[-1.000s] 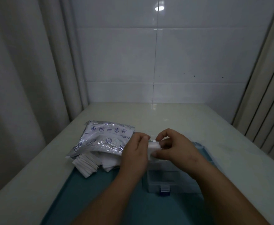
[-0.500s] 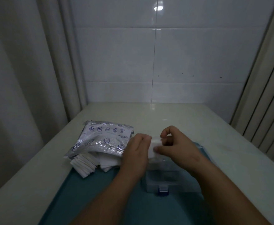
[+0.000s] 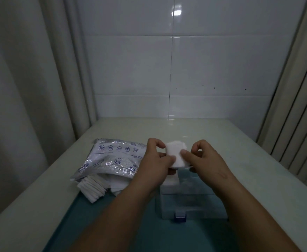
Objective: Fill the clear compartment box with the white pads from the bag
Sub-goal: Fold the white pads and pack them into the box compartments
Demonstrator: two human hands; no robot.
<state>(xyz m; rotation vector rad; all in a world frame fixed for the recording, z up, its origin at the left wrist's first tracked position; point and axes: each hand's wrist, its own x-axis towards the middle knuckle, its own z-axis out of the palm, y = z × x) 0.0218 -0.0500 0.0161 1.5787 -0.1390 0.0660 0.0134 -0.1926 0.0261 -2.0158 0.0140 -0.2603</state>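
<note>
A white pad (image 3: 175, 153) is held up between both hands above the clear compartment box (image 3: 191, 204). My left hand (image 3: 155, 164) pinches its left edge and my right hand (image 3: 206, 160) pinches its right edge. The box sits on a teal mat (image 3: 149, 231), with a blue latch (image 3: 180, 216) at its near side; my hands hide its far part. Left of the hands lies the silver printed bag (image 3: 111, 160), and a fanned stack of white pads (image 3: 92, 188) spills from its near end.
The white table (image 3: 258, 170) runs back to a tiled wall (image 3: 167, 70). A pale curtain (image 3: 21, 88) hangs along the left side and vertical blinds (image 3: 298, 106) on the right.
Both hands have lifted slightly and spread a little apart. The pad, earlier bunched between the fingers, now shows as a flat square facing me.
</note>
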